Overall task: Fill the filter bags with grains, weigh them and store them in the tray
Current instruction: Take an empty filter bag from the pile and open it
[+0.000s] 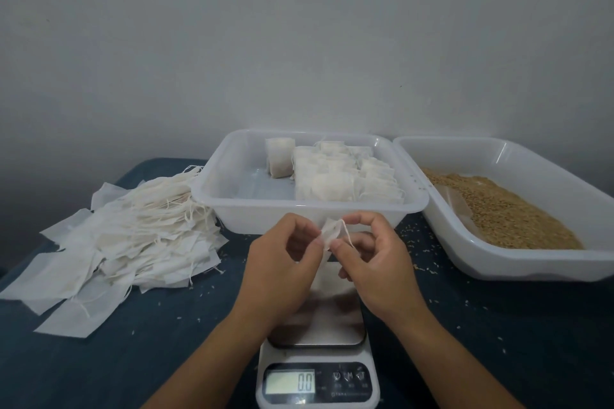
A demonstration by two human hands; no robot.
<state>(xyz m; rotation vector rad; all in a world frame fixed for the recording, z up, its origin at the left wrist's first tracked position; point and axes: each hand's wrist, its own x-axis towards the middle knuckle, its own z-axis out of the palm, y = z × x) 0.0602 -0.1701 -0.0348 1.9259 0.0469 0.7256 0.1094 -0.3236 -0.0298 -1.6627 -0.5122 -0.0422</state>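
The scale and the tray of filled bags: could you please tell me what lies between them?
In the head view, both hands, left and right, pinch a filter bag there, above the scale and before the tray.

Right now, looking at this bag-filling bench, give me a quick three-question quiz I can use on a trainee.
1. True or false: the scale display reads 0.0.
2. Which holds the loose grains: A) the tray on the right, B) the middle tray, C) the scale platform?
3. Fill in: the pile of empty filter bags lies to the ___ of the middle tray.

Key
1. True; nothing rests on the platform.
2. A. The middle tray holds the filled bags.
3. Left. Meanwhile both hands, left and right, pinch one small filter bag above the scale.
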